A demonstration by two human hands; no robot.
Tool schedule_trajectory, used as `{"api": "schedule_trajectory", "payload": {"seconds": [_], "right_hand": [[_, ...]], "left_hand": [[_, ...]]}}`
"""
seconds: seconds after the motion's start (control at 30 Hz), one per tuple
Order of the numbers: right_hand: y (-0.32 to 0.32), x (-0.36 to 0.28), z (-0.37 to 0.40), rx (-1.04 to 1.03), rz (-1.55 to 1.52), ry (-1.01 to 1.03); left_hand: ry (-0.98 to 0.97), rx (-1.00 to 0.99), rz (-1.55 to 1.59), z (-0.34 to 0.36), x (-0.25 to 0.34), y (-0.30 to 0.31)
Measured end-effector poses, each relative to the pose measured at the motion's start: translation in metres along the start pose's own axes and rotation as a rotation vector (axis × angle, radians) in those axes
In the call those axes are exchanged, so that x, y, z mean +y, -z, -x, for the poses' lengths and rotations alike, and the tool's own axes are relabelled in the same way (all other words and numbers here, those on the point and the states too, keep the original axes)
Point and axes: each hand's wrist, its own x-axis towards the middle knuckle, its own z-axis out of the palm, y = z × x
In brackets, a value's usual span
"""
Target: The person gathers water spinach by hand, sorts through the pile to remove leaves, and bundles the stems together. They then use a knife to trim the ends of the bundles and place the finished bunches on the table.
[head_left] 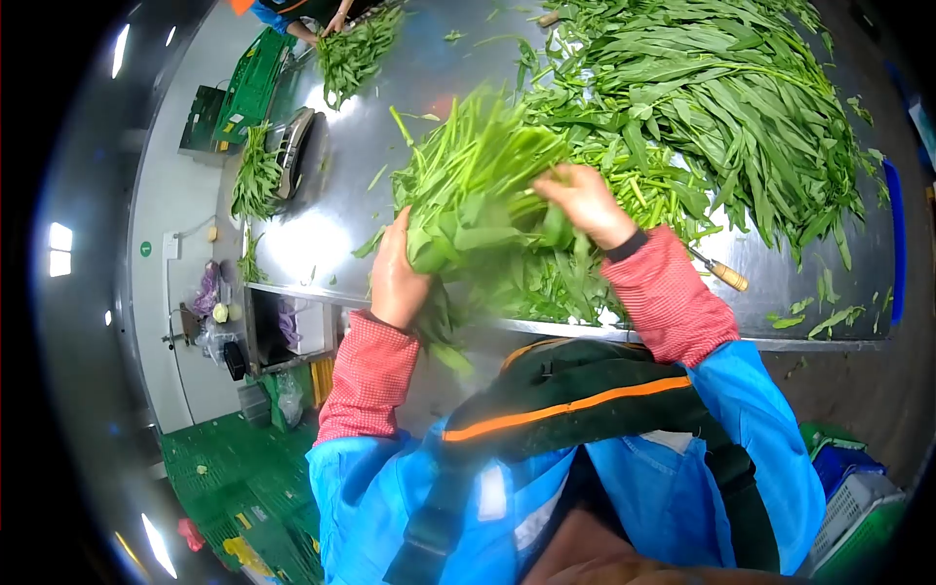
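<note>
A loose bunch of long-leaved greens, which looks like water spinach [478, 185], is held up over the front edge of the metal table. My left hand [398, 273] is wrapped round its left side, the thumb up against the leaves. At the bunch's right side, my right hand [590, 205] has its fingers pinched together on some leaves or stems; the exact piece is blurred. Below and behind lie cut stems and loose leaves [648, 190]. A knife with a wooden handle [721, 271] rests to the right of my right wrist, its blade partly hidden under greens.
A large heap of the same greens [721, 97] covers the table's back right. At the left stands a scale [292, 151] with a bunch [255, 175] beside it. Across the table, another person's hands [331, 24] hold greens. Green crates [244, 478] stand low on the left.
</note>
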Motion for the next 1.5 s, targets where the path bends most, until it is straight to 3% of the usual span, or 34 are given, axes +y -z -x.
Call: {"api": "schedule_trajectory", "payload": {"seconds": [0.1,0.13,0.2,0.27,0.33,0.4,0.47,0.53,0.6,0.67,0.73,0.8,0.87,0.9,0.93,1.0,1.03,1.1,1.13,1.17,1.23,1.27,1.33,1.4,1.47,1.5], "right_hand": [[0.045,-0.017,0.007,-0.176,-0.836,0.031],[0.069,-0.026,0.008,-0.324,-1.061,0.012],[0.094,-0.041,0.009,-0.393,-1.062,0.139],[0.085,-0.047,0.014,-0.324,-0.903,0.181],[0.051,-0.079,0.029,-0.152,-0.487,-0.084],[0.016,-0.068,0.019,-0.096,-0.193,-0.003],[-0.024,-0.05,0.005,-0.007,0.02,-0.05],[-0.044,-0.036,-0.007,-0.187,0.082,0.126],[-0.029,-0.009,-0.015,-0.27,0.205,-0.035],[0.006,-0.052,-0.002,-0.336,0.107,-0.187],[0.035,-0.049,0.012,-0.212,-0.526,-0.205],[0.074,-0.049,0.014,-0.503,-1.043,0.039],[0.093,-0.051,0.004,-0.599,-1.064,0.179],[0.078,-0.064,0.009,-0.231,-0.806,0.113],[0.087,-0.048,-0.01,-0.282,-0.289,0.136],[0.058,-0.038,-0.014,-0.047,0.231,-0.055],[0.051,-0.04,-0.02,-0.136,-0.023,-0.109],[0.026,-0.065,-0.024,-0.205,-0.042,-0.047],[0.007,-0.074,-0.027,-0.338,-0.061,-0.03],[-0.019,-0.05,-0.039,-0.306,0.061,0.151],[-0.035,-0.049,-0.048,-0.248,0.078,0.255],[-0.028,-0.054,-0.05,-0.234,-0.028,0.177],[0.003,-0.068,-0.055,-0.01,-0.267,0.088],[0.023,-0.069,-0.059,-0.074,-0.445,0.183],[0.009,-0.075,-0.053,-0.117,-0.03,0.147],[-0.007,-0.088,-0.049,-0.177,0.137,0.001]], "left_hand": [[0.064,-0.029,0.061,0.011,-0.022,0.003],[0.104,-0.04,0.072,0.013,-0.024,0.006],[0.17,-0.071,0.095,0.014,-0.027,0.012],[0.134,-0.022,0.057,0.015,-0.038,0.006],[0.137,0.0,0.027,0.012,-0.041,0.002],[0.075,0.025,-0.008,0.006,-0.026,0.0],[-0.012,0.048,-0.064,0.0,-0.005,0.0],[-0.121,0.076,-0.142,-0.004,0.01,0.002],[-0.124,0.067,-0.189,-0.005,0.003,0.003],[-0.078,0.026,-0.227,-0.001,-0.014,0.008],[-0.034,0.031,-0.121,0.002,-0.032,0.011],[0.021,0.012,-0.022,0.004,-0.049,0.015],[0.085,-0.035,0.065,0.004,-0.062,0.019],[0.14,-0.047,0.173,0.003,-0.062,0.022],[0.143,-0.076,0.184,0.001,-0.061,0.026],[0.142,-0.135,0.206,-0.006,-0.058,0.035],[0.173,-0.157,0.37,-0.007,-0.059,0.037],[0.263,-0.27,0.525,-0.006,-0.063,0.039],[0.307,-0.331,0.6,-0.005,-0.064,0.041],[0.358,-0.33,0.783,-0.003,-0.063,0.037],[0.396,-0.374,0.843,-0.002,-0.069,0.036],[0.419,-0.387,0.877,-0.001,-0.072,0.036],[0.445,-0.405,0.932,0.008,-0.082,0.039],[0.466,-0.455,0.856,0.014,-0.095,0.043],[0.46,-0.462,0.846,0.017,-0.098,0.042],[0.453,-0.474,0.839,0.015,-0.095,0.043]]}}
